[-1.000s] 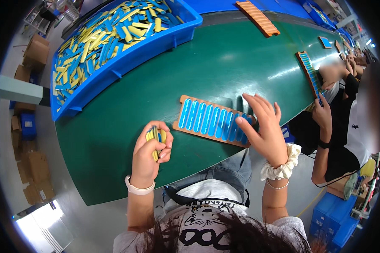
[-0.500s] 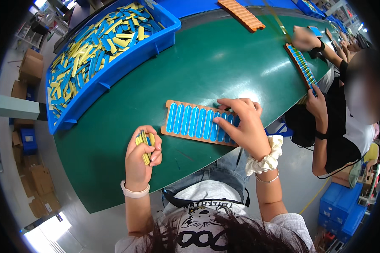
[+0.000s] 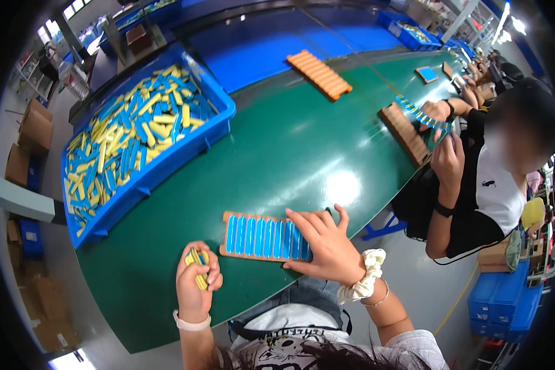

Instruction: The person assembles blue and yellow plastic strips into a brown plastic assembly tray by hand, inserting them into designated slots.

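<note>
My left hand [image 3: 195, 285] is closed round a small bundle of slim round-ended yellow and blue strips [image 3: 198, 271], held just left of a brown slotted tray [image 3: 224, 248]. Blue strips [image 3: 259, 237] lie side by side in the tray's slots. Over the tray's right end my right hand [image 3: 328, 250] is spread, with its thumb at the near edge and its index finger at the far edge. It covers the last slots, so what lies under the palm is hidden.
A blue bin [image 3: 219, 123] heaped with yellow and blue strips stands at left on the green table [image 3: 277, 160]. An orange slotted tray [image 3: 319, 74] lies farther back. At right a co-worker's hands [image 3: 447, 157] hold a row of joined strips above another tray [image 3: 406, 132].
My right hand has opened out from the blue strips to span the tray's right end. The view has tilted up. The co-worker's strips have come up off their tray.
</note>
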`<act>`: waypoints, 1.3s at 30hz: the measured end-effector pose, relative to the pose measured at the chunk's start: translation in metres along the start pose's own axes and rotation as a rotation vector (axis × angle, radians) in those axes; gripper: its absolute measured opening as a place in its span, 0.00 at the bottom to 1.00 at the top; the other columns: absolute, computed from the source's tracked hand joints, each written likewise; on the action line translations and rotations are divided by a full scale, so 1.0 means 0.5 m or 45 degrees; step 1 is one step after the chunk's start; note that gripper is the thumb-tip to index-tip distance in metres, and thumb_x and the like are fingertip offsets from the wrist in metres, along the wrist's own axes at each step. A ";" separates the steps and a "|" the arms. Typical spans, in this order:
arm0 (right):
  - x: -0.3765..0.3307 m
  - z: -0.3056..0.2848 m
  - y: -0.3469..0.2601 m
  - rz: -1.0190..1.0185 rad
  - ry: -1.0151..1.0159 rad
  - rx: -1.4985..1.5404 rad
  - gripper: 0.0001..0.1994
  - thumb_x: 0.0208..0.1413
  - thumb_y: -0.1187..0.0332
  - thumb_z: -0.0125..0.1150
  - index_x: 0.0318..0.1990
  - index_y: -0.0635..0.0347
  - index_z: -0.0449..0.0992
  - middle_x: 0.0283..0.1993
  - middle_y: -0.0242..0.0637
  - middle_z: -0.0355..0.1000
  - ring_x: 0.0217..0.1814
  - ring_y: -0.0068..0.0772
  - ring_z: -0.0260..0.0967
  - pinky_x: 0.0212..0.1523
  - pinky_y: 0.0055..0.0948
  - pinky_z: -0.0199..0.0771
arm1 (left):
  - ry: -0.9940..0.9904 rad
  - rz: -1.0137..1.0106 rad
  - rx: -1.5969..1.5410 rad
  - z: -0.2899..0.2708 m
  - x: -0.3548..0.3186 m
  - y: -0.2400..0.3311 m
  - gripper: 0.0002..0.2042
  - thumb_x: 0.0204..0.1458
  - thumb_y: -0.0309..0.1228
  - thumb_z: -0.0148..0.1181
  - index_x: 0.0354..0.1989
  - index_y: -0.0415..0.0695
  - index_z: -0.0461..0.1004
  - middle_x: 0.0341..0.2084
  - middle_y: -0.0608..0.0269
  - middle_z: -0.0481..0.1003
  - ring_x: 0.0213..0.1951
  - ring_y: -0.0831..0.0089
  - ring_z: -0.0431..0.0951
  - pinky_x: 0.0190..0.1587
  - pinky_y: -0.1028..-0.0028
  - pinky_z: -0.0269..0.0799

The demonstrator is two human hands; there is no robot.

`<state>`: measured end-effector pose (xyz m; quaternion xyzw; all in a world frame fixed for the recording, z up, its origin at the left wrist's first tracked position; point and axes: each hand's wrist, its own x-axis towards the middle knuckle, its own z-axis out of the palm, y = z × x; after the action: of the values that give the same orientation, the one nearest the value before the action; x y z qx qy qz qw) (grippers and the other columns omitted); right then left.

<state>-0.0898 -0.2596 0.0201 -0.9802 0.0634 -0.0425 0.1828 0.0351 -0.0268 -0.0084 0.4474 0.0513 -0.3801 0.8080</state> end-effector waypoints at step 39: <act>0.292 -0.167 0.501 0.383 0.628 0.063 0.38 0.37 0.54 0.71 0.52 0.76 0.67 0.49 0.57 0.67 0.54 0.50 0.65 0.55 0.36 0.64 | 0.142 -0.145 -0.217 -0.006 0.010 0.014 0.13 0.45 0.23 0.44 0.42 0.42 0.63 0.22 0.59 0.65 0.17 0.78 0.58 0.16 0.79 0.52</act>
<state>0.0185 -0.5409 0.0153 -0.9151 0.2495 -0.2537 0.1899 0.0439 -0.0253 -0.0074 0.3938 0.1537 -0.3943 0.8160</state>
